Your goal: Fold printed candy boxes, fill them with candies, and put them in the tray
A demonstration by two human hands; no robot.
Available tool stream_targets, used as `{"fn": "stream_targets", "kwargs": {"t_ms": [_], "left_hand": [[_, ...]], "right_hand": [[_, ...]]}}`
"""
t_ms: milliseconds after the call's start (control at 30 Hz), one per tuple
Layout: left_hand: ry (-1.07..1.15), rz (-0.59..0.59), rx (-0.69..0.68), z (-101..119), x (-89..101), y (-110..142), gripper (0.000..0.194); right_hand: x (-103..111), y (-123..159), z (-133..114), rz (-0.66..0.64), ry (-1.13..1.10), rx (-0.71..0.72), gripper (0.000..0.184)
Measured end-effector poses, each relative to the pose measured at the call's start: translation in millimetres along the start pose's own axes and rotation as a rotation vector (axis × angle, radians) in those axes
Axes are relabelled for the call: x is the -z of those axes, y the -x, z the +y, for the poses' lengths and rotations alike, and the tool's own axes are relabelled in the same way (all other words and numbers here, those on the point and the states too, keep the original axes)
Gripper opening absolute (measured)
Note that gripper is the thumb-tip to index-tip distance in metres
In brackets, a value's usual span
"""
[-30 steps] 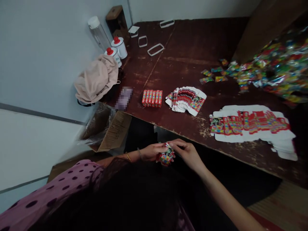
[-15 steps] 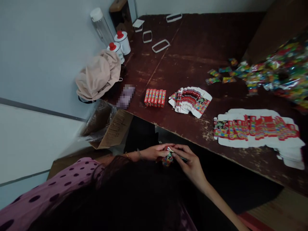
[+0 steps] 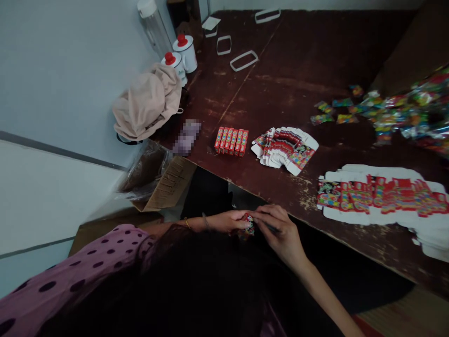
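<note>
Below the table edge, my left hand is closed around a small printed cardboard box, red with bright colours, its thumb lying across the face. My right hand has its fingers bent and pressed together at the right end of this box; the exact grip of the fingertips is hard to see. Dark hair covers the lower side of both hands. On the table stands a short row of red small boxes. To its right lie a fanned pile of flat cartons and a longer overlapping stack of flat cartons.
Colourful wrapped sweets spread over the right of the table. White rings lie at the back. Lidded mugs, a clear bottle and a beige cloth bag stand left, above an open carton.
My right fingers have curled in closer at the box's end. The box has turned, and less of its printed face shows. The whole view has shifted slightly.
</note>
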State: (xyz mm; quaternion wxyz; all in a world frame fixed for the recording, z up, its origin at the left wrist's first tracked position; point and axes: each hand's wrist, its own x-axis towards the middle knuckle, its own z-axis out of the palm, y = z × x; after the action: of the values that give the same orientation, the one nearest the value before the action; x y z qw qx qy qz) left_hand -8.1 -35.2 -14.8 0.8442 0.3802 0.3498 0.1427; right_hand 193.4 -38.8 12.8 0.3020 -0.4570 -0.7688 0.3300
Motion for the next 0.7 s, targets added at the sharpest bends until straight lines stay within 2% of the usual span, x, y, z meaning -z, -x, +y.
{"fn": "stream_targets", "kwargs": {"t_ms": [167, 267, 433, 600, 633, 700], "left_hand": [[-0.056, 0.042, 0.059, 1.0, 1.9, 1.4, 0.047], [-0.037, 0.019, 0.074, 3.7, 2.8, 3.7, 0.051], [0.054, 0.038, 0.002, 7.2, 5.8, 6.2, 0.06], [0.113, 0.12, -0.013, 2.2, -0.5, 7.4, 0.052], [0.136, 0.141, -0.032, 3.5, -2.2, 6.0, 0.05], [0.2, 0.223, -0.121, 11.0, -2.7, 1.3, 0.046]], "right_hand": [[4.1, -1.3, -3.6, -0.11, 0.067, 0.107, 0.033], [0.9, 2.2, -4.4, -0.163, -0.075, 0.02, 0.037], [-8.7, 10.7, 1.6, 0.004, -0.276, -0.228, 0.028], [-23.0, 20.0, 1.3, 0.027, -0.291, -0.255, 0.015], [-27.5, 20.1, -2.0, 0.032, -0.297, -0.256, 0.018], [-36.5, 17.1, -10.1, 0.058, -0.38, -0.287, 0.036]]}}
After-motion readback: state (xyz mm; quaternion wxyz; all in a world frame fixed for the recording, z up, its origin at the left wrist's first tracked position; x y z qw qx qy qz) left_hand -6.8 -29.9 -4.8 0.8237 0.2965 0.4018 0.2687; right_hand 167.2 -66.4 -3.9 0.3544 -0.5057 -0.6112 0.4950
